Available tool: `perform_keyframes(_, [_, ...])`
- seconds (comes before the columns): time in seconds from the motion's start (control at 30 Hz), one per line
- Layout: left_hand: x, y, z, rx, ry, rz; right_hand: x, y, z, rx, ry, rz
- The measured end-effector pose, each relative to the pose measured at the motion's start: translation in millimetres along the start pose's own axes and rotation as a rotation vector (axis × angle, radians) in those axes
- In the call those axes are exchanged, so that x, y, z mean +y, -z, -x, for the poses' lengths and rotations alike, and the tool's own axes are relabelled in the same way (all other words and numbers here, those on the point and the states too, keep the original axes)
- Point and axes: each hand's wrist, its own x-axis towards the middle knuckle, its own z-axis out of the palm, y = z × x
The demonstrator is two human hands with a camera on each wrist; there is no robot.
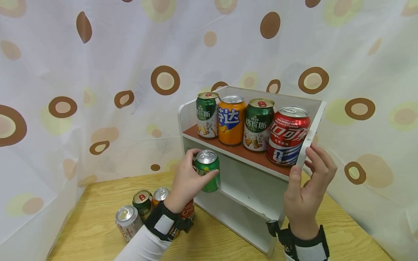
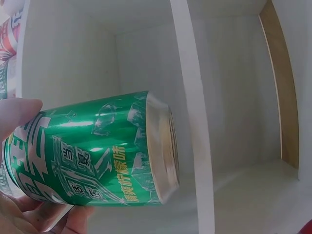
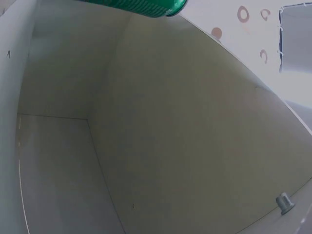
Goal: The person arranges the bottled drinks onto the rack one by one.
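My left hand (image 1: 189, 177) grips a green soda can (image 1: 210, 183), thumb on the near side and fingers round the far side. The can is upright in front of the white shelf unit's (image 1: 233, 177) middle tier; in the left wrist view the same green can (image 2: 97, 151) shows its bottom rim close to a shelf board (image 2: 192, 102). With thumb and fingers, my right hand (image 1: 308, 190) holds the front edge of the unit's right side panel (image 1: 307, 141). A bit of the green can (image 3: 146, 5) enters the top of the right wrist view.
Along the top tier stand a green-and-white can (image 1: 207, 116), an orange can (image 1: 232, 125), another green-and-white can (image 1: 258, 127) and a red cola can (image 1: 289, 136). On the wooden table, a pale can (image 1: 128, 223), dark green can (image 1: 142, 204), orange can (image 1: 160, 195) and red can (image 1: 188, 210) cluster near my left forearm.
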Motion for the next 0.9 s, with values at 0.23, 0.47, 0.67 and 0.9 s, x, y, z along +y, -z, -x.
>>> perform_keyframes(0.23, [-2.0, -7.8, -3.4, -0.006, 0.028, -0.009, 0, 0, 0.7, -0.003, 0.000, 0.000])
perform_keyframes(0.47, [-2.5, -11.4, -7.4, -0.020, 0.041, -0.014, -1, 0, -0.4, 0.000, 0.009, -0.001])
perform_keyframes(0.67, [-2.1, -12.4, -9.6, -0.029, 0.044, -0.023, -2, -1, -1.2, -0.001, 0.005, 0.000])
perform_keyframes(0.9, [-1.6, -15.6, -11.8, -0.035, 0.034, -0.020, -2, -1, -0.5, -0.004, -0.003, 0.007])
